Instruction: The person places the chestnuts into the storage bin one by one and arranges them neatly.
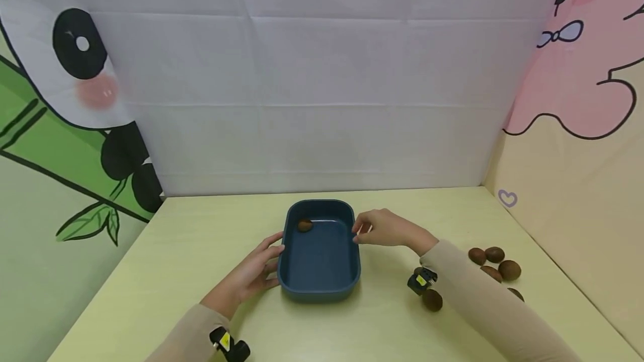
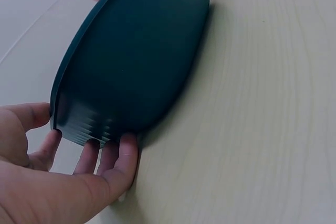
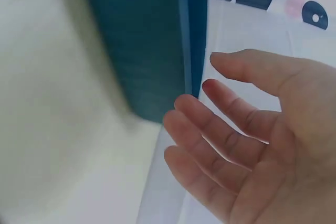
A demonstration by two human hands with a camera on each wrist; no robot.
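Note:
A dark blue rectangular tray (image 1: 320,261) stands on the table with one brown, rounded nut (image 1: 304,225) near its far left corner. The fingertips of my left hand (image 1: 251,272) touch the outside of its left wall; in the left wrist view, fingers (image 2: 126,163) press against the ribbed-looking side and none reaches over the rim. At the right rim is my right hand (image 1: 387,228), its fingers loosely bent. The right wrist view shows nothing between the right thumb and fingers (image 3: 210,145).
Several brown nuts (image 1: 510,270) lie on the pale wooden table (image 1: 201,250) to the right, some partly behind my right sleeve (image 1: 483,300). Another nut (image 1: 432,300) sits nearer the tray. A white cloth wall (image 1: 322,99) stands behind, with printed side panels.

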